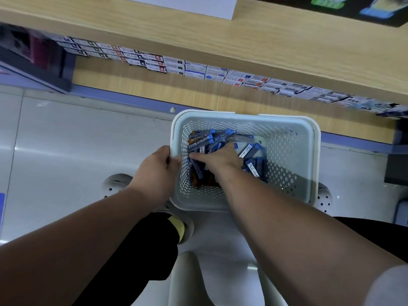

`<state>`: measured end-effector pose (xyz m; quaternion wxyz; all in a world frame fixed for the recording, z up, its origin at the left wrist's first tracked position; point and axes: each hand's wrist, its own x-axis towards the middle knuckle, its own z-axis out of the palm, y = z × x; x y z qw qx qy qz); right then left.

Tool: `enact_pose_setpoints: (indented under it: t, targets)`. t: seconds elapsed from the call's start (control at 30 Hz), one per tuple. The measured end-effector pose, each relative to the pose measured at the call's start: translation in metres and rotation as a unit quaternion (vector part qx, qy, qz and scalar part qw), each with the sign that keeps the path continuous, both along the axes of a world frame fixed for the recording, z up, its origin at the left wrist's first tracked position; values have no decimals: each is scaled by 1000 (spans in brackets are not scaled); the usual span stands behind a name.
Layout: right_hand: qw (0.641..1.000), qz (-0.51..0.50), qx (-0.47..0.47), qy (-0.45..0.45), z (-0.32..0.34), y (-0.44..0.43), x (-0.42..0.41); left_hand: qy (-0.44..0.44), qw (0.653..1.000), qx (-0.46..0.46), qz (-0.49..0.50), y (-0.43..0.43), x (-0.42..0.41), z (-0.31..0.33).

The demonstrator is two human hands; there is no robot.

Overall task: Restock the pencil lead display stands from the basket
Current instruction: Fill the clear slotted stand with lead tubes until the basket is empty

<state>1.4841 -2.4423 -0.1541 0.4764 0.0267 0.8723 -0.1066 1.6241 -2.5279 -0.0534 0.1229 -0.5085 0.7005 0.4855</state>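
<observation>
Looking down, we find ourselves at the picking-up end of the job rather than the putting-away end. The white perforated basket (315,151) sits on the pale floor (66,140), pushed up against the foot of the wooden shelf (242,47). It holds a loose heap of pencil lead cases (250,151), most with blue ends and a few orange ones lower left, so plenty of stock is not yet on display. Our left hand (157,171) grips the basket's left rim, fingertips hooked over the edge. Our right hand (217,159) is down inside, resting on the heap with the thumb stretched leftward across the cases. Its fingers are buried among them, and we cannot tell whether they have closed on anything or are only sorting through. The display stands themselves do not show plainly from this angle (only a white sign card (176,5) and some blurred dark shapes lie on the shelf top), so we cannot judge how full they are. A row of small boxes (194,69) lines the ledge beneath the shelf. We judge most of the restocking remains ahead.
</observation>
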Motion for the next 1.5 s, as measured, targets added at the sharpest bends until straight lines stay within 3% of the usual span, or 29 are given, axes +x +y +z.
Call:
enact_pose_setpoints:
  t: [0.23,0.43,0.87,1.5]
  targets:
    - [1000,-23,-19,2,3,-5,-2,6,1000,-3,-2,1,-1,0]
    - [989,-128,-68,35,-5,-16,2,-1,1000,-5,-8,0,0,-2]
    - [973,-195,-116,-31,5,-15,-6,-4,1000,-5,-15,0,-1,-1]
    - [976,-99,-172,-94,36,19,-22,4,1000,-4,-19,-1,2,-5]
